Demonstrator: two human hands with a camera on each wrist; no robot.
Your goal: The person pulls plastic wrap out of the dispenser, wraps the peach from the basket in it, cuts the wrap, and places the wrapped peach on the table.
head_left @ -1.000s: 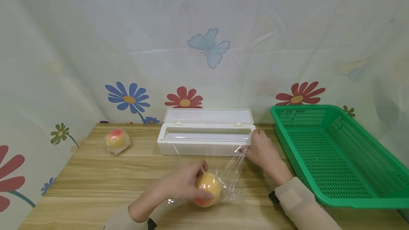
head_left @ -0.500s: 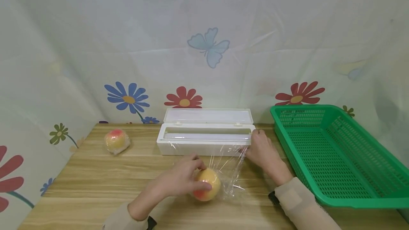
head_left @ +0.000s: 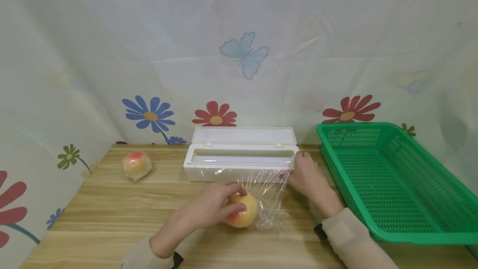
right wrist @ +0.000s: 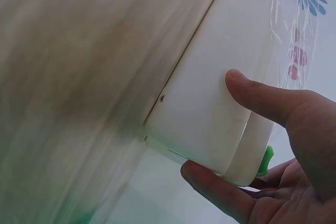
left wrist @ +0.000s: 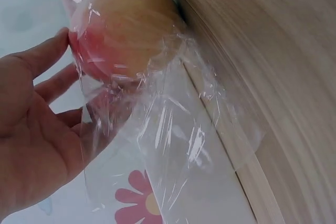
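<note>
My left hand [head_left: 209,206] grips a yellow peach with a red blush [head_left: 247,213], thumb on the near side and fingers over the far side. Clear cling film [head_left: 267,202] clings to the peach and runs in creases to the front of a white cling film dispenser [head_left: 213,174]. The left wrist view has the film [left wrist: 173,129] wrapped over part of the peach [left wrist: 131,24]. My right hand [head_left: 310,179] holds the dispenser's right end; in the right wrist view its thumb lies on the front wall [right wrist: 205,87], with fingers at the end. The lid [head_left: 242,136] stands raised, and the roll [head_left: 242,160] shows inside.
Another peach [head_left: 136,164], wrapped in film, sits at the table's left. A green plastic basket [head_left: 341,190] stands at the right, close to my right forearm. Behind the wooden table [head_left: 112,227] hangs a flowered curtain [head_left: 179,53].
My left hand has turned the peach and moved it away from me, nearer the dispenser. The film between them has bunched into more creases. My right hand stays at the dispenser's end.
</note>
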